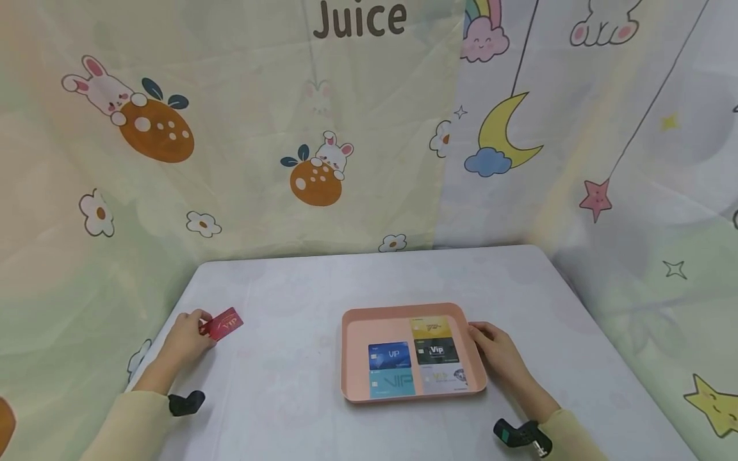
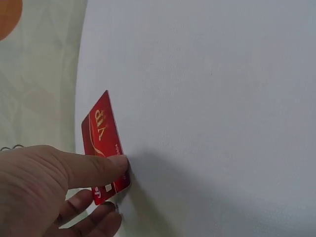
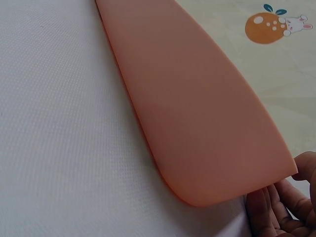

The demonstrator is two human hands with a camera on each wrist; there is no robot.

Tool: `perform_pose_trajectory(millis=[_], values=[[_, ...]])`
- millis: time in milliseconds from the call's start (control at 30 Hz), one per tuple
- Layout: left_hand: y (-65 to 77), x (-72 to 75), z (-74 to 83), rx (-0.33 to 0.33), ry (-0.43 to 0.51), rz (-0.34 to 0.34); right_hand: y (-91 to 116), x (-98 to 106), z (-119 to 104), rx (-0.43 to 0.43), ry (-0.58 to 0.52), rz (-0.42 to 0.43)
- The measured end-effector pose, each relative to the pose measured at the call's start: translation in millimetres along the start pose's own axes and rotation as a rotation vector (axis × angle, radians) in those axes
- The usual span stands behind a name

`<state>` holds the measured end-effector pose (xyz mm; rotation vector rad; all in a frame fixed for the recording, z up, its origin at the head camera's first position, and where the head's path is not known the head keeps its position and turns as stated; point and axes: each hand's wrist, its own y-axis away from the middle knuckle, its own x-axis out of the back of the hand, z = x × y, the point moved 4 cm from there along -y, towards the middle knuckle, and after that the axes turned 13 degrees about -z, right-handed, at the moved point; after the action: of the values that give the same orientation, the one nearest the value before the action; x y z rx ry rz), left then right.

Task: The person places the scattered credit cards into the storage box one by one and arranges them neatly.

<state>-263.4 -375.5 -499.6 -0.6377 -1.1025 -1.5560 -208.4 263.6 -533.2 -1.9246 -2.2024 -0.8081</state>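
A red VIP card [image 1: 225,324] is pinched between the thumb and fingers of my left hand [image 1: 186,338], over the left side of the table. The left wrist view shows the card [image 2: 104,138] tilted, with my thumb across its lower part. On the right, my right hand [image 1: 500,353] grips the right edge of a pink tray [image 1: 355,333]. In the right wrist view its fingers curl under the tray rim [image 3: 217,148]. Inside the tray lie a blue card [image 1: 389,356], a teal card [image 1: 392,383], a yellow card [image 1: 431,328], a black card [image 1: 437,351] and a silver card [image 1: 442,378].
The white table [image 1: 277,358] spans the area under both hands. Printed cloth [image 1: 242,128] with cartoon rabbits, flowers and stars hangs behind it and at both sides. A black device [image 1: 187,403] is on the left wrist, another black device [image 1: 521,436] on the right.
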Motion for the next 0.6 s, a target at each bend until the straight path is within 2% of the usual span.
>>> perform_pose_trajectory(millis=[200,600], values=[[2.1,-1.6,3.5,-0.025,0.051,0.054,0.0,0.8,-0.7,-0.001,0.004,-0.003],[6.7,-7.9,-1.1,0.025,0.156,0.106,0.6,0.3,-2.7,-0.016,0.004,-0.008]])
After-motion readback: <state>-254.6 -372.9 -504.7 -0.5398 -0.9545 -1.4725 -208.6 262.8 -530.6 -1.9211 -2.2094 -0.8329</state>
